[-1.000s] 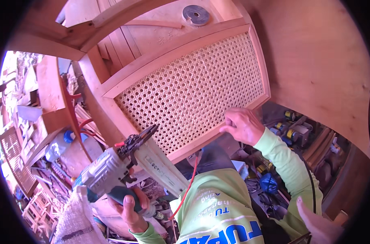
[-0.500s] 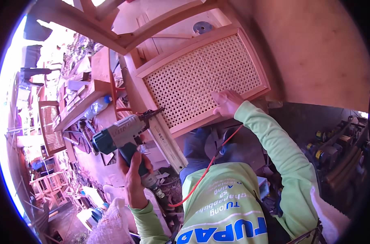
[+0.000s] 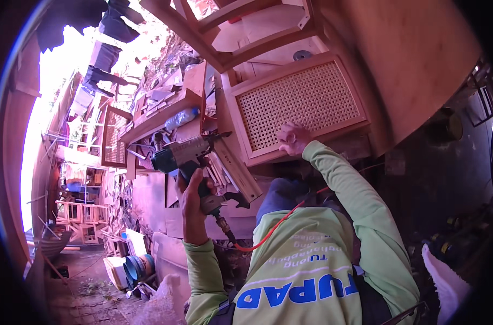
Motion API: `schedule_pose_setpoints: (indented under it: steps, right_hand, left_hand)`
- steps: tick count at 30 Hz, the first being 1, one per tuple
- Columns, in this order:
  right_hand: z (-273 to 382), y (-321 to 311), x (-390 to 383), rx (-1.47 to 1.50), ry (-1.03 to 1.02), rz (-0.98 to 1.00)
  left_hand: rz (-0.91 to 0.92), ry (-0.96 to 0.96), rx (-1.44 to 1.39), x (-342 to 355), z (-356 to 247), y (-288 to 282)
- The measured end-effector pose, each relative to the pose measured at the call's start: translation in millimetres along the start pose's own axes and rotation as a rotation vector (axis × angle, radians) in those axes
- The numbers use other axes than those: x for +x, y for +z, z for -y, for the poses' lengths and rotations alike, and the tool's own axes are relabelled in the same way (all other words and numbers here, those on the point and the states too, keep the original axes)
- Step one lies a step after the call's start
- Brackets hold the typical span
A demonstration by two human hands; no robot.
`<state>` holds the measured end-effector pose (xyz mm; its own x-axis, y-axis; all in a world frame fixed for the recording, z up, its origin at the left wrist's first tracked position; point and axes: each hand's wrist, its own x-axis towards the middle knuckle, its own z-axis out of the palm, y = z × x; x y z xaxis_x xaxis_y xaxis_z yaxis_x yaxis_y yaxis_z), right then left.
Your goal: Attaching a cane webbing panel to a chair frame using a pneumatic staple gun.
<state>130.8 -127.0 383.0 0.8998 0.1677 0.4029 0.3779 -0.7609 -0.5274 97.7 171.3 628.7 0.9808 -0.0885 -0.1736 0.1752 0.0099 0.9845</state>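
Observation:
My left hand (image 3: 192,197) is wrapped round the grip of a pneumatic nail gun (image 3: 184,154), with a long slanted magazine. The gun's nose is left of a wooden frame (image 3: 242,127) holding a woven cane panel (image 3: 300,103), apart from the cane. A red air hose (image 3: 273,232) runs from the gun's handle across my front. My right hand (image 3: 295,139) is at the near edge of the panel, fingers partly bent and thumb apart. No object shows in it. Whether it presses on the cane is hard to tell.
A curved wooden chair frame (image 3: 257,46) stands beyond the panel, with a dark disc (image 3: 302,55) nearby. To the left are wood offcuts, a plastic bottle (image 3: 182,117) and another cane panel (image 3: 115,135). A large wooden board (image 3: 403,65) rises at right. Blue buckets (image 3: 138,266) stand lower left.
The view has swung, so the whole scene sits farther right. My right hand's fingers look more bent than before, still by the panel's near edge. My left hand keeps hold of the nail gun.

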Motion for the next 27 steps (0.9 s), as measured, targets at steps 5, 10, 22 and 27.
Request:
schedule_pose_setpoints:
  steps: [5,10,22,27]
  right_hand:
    - [1.0,5.2,4.0,0.022,0.100,0.037]
    - [-10.8,-6.2,19.3,0.009,0.005,0.262]
    - [-1.4,-22.9,40.3,-0.173,0.347,0.563]
    - [-15.5,-32.3,33.1,-0.020,0.269,0.533]
  left_hand:
    - [-0.066,-0.017,-0.024,-20.4,2.0,-15.7]
    - [-0.080,0.038,-0.034,-21.1,9.6,-29.5]
    - [-0.049,-0.056,-0.123,-3.1,13.6,-32.4]
    - [-0.053,-0.069,-0.146,4.6,17.6,-21.5]
